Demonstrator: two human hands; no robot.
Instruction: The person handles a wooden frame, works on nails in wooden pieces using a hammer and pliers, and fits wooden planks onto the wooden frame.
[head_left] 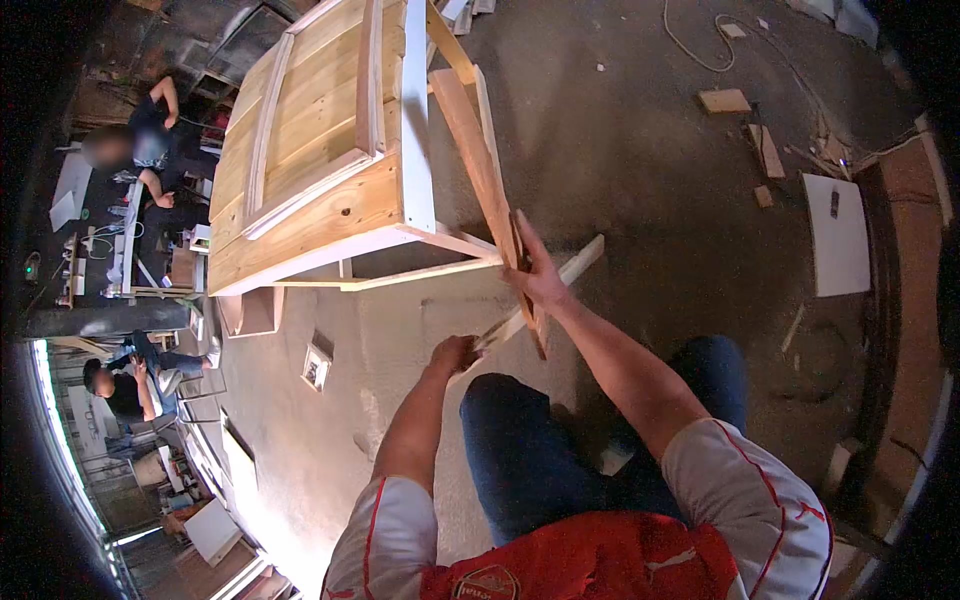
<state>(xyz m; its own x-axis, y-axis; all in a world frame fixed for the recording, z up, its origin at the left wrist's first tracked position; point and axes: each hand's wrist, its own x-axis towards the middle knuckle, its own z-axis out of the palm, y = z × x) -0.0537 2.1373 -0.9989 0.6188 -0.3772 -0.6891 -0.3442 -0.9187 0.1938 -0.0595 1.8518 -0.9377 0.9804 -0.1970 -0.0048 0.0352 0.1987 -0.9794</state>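
My right hand (542, 272) is closed around a thin reddish-brown wooden strip (537, 335), beside a longer reddish board (468, 135) that leans up against the wooden furniture piece (325, 125). Lower and to the left, my left hand (456, 354) has its fingers wrapped around a pale wooden batten (582, 262), which slants up to the right behind the reddish strip. The furniture piece has pine planks, a raised frame on its face and white-painted edges. Its open underframe (420, 272) points toward my hands.
Offcuts (724, 101) and a cable (690, 55) lie on the concrete floor at upper right. A white panel (836, 235) is at the right. A small wooden frame (317, 362) lies left of me. Two people (150, 150) sit at the left, near cluttered benches.
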